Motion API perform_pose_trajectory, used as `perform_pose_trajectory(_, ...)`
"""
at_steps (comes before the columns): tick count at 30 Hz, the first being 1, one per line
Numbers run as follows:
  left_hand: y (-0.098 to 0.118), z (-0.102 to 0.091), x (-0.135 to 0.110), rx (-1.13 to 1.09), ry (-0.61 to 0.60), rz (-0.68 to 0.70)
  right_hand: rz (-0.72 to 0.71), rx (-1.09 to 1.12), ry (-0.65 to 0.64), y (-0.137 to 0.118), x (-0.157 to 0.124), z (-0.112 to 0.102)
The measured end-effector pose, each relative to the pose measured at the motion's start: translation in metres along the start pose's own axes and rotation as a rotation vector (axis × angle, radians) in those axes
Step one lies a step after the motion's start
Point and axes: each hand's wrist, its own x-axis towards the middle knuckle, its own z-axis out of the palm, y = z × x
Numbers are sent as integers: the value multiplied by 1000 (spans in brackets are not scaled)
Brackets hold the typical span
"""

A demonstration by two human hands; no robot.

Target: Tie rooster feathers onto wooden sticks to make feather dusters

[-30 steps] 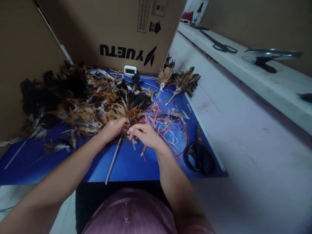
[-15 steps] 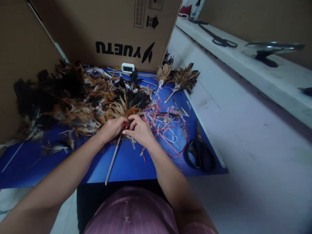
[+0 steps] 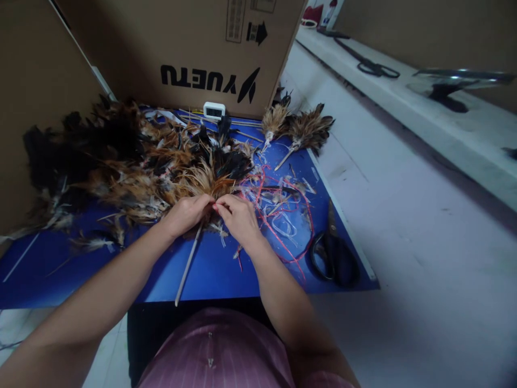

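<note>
On a blue board (image 3: 210, 269) both my hands meet at the base of a bundle of brown and black feathers (image 3: 210, 180) fixed on a thin stick (image 3: 186, 267). My left hand (image 3: 186, 213) is closed round the bundle where the stick enters it. My right hand (image 3: 238, 215) pinches at the same spot, fingers pressed together beside a red string (image 3: 278, 229); what it pinches is too small to name. The stick slants down toward me past the board's front edge.
A heap of loose dark and orange feathers (image 3: 100, 156) fills the board's left. Black scissors (image 3: 333, 253) lie at its right edge. Two small finished feather bunches (image 3: 299, 132) lie at the back right. A large cardboard box (image 3: 194, 48) stands behind, with a small white device (image 3: 214, 110).
My right hand has drawn in from the right until its fingertips meet my left hand at the feather base. The left hand and the stick have stayed put.
</note>
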Motion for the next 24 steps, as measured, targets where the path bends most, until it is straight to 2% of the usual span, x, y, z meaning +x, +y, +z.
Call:
perform_pose_trajectory(4,1,-1,0,-41,-22,-36,29,-47,6,0,0,-5)
perform_pose_trajectory(9,5,-4,0,-133,1,-156,72,-87,-23,1,0,-5)
perform_pose_trajectory(14,10,-10,2,-336,46,-297,42,-66,-142,4,1,-3)
perform_pose_trajectory(18,7,-8,1,-576,31,-408,30,-44,-204,6,2,-1)
perform_pose_trajectory(21,2,-5,-1,-683,21,-435,19,46,-129,9,5,1)
perform_pose_trajectory(24,-3,-7,0,-616,22,-399,22,257,12,13,11,6)
